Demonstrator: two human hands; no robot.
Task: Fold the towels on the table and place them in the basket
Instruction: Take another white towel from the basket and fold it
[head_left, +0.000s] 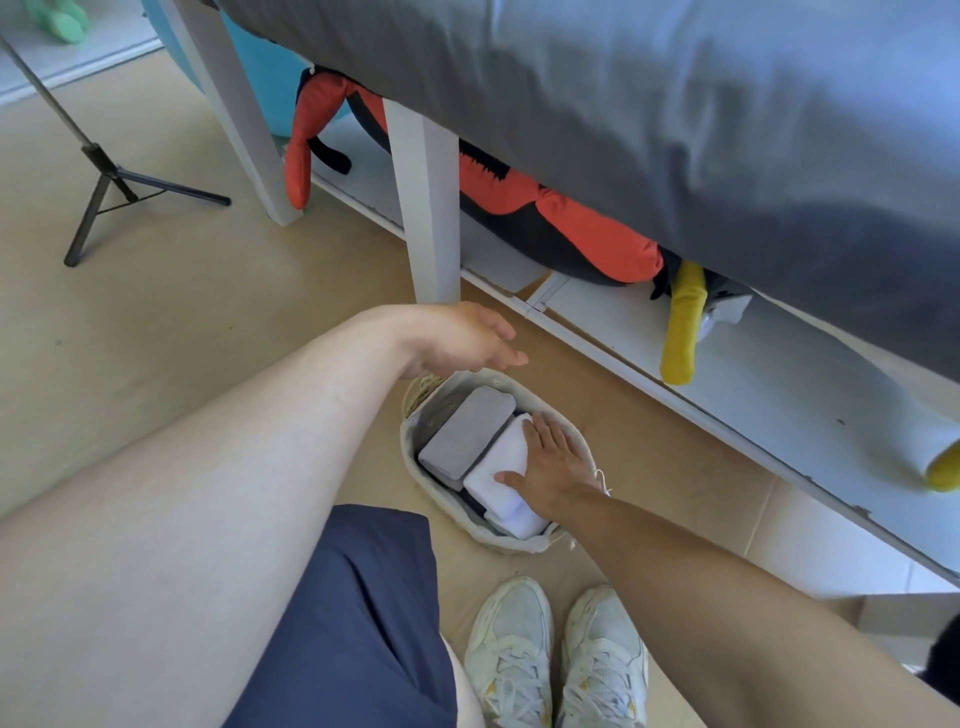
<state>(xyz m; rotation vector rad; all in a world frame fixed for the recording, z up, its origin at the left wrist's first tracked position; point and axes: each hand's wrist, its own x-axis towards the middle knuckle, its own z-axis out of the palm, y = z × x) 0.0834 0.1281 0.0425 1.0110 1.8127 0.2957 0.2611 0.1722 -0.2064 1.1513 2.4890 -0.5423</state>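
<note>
A pale woven basket (415, 475) stands on the floor in front of my shoes. Inside it lie a folded grey towel (465, 431) on the left and a folded white towel (498, 478) on the right. My right hand (553, 465) lies flat on the white towel with straight fingers, pressing it down into the basket. My left hand (462, 340) hovers above the far rim of the basket, fingers relaxed and holding nothing.
A table draped in a grey cloth (675, 130) rises at the upper right, with white legs (428, 208) just beyond the basket. Red and yellow plush toys (587, 234) lie on a low white shelf. A black tripod (104, 182) stands at left. My white shoes (556, 660) are below.
</note>
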